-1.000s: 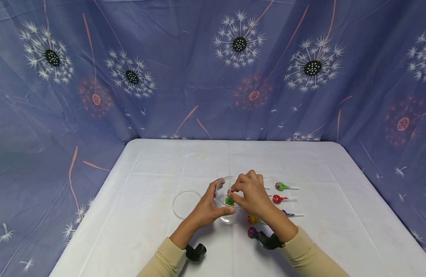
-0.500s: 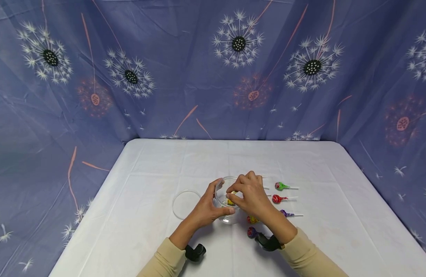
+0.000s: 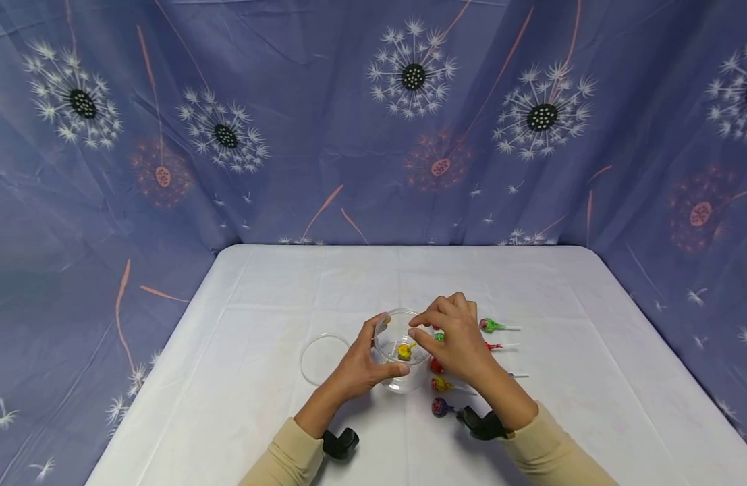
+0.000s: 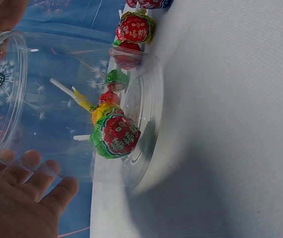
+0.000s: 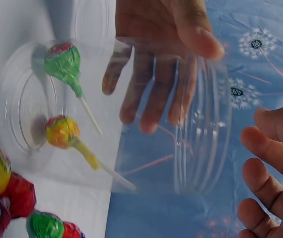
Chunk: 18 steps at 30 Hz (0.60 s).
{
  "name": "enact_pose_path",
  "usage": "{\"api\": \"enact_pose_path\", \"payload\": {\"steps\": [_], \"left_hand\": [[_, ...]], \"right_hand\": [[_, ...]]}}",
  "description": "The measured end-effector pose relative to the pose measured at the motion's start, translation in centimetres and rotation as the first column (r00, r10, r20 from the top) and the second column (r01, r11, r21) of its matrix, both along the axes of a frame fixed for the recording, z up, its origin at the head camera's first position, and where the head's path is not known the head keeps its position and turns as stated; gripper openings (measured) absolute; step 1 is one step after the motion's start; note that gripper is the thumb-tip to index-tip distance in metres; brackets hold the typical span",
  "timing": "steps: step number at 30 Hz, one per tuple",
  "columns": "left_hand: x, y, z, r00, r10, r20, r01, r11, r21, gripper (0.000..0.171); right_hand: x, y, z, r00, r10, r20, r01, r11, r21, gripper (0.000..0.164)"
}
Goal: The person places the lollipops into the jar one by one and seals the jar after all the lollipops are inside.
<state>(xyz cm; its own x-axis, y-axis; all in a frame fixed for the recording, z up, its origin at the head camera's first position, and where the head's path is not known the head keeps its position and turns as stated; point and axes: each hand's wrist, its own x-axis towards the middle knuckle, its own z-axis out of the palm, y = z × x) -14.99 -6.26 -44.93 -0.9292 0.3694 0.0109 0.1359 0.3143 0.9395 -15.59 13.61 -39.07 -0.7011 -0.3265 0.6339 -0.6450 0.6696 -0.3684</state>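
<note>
A clear plastic jar point(image 3: 402, 386) stands on the white table. My left hand point(image 3: 368, 364) grips it round its side, the thumb towards me. Inside lie a yellow lollipop point(image 5: 62, 131) and a green lollipop point(image 5: 62, 64), both stick end towards the mouth. Over the right side of the rim hovers my right hand point(image 3: 452, 337), thumb and forefinger apart and nothing between them. In the right wrist view its fingertips point(image 5: 254, 171) are clear of the jar's mouth.
Right of the jar, several wrapped lollipops lie in rows, among them a yellow-wrapped one point(image 3: 441, 384), a purple one point(image 3: 440, 407) and a green one point(image 3: 490, 325). A round clear lid point(image 3: 302, 368) lies left of the jar. A patterned curtain point(image 3: 324, 135) hangs behind the table.
The green lollipop went down into the jar first, then the yellow one came into view there. My right hand has let go and drawn up and right. My left hand keeps its grip.
</note>
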Motion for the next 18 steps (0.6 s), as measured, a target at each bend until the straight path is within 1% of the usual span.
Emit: {"api": "enact_pose_path", "payload": {"steps": [4, 7, 15, 18], "left_hand": [[0.0, -0.1, 0.0, 1.0, 0.003, -0.007, -0.003, 1.0, 0.008, 0.096], [0.1, 0.0, 0.0, 1.0, 0.004, -0.011, -0.004, 1.0, -0.003, 0.096], [0.0, 0.0, -0.1, 1.0, 0.014, -0.027, -0.014, 0.999, -0.033, 0.094], [0.0, 0.0, -0.1, 0.999, 0.019, -0.034, -0.02, 0.999, -0.048, 0.093]], "right_hand": [[0.1, 0.7, 0.2, 1.0, -0.011, -0.014, 0.011, 1.0, -0.015, 0.011], [0.2, 1.3, 0.3, 1.0, -0.025, -0.017, 0.024, 0.999, -0.022, 0.011], [0.3, 3.0, -0.1, 0.997, -0.065, 0.033, 0.066, 0.998, -0.023, 0.013], [0.4, 3.8, -0.3, 0.996, -0.083, 0.036, 0.083, 0.996, -0.023, 0.013]]}}
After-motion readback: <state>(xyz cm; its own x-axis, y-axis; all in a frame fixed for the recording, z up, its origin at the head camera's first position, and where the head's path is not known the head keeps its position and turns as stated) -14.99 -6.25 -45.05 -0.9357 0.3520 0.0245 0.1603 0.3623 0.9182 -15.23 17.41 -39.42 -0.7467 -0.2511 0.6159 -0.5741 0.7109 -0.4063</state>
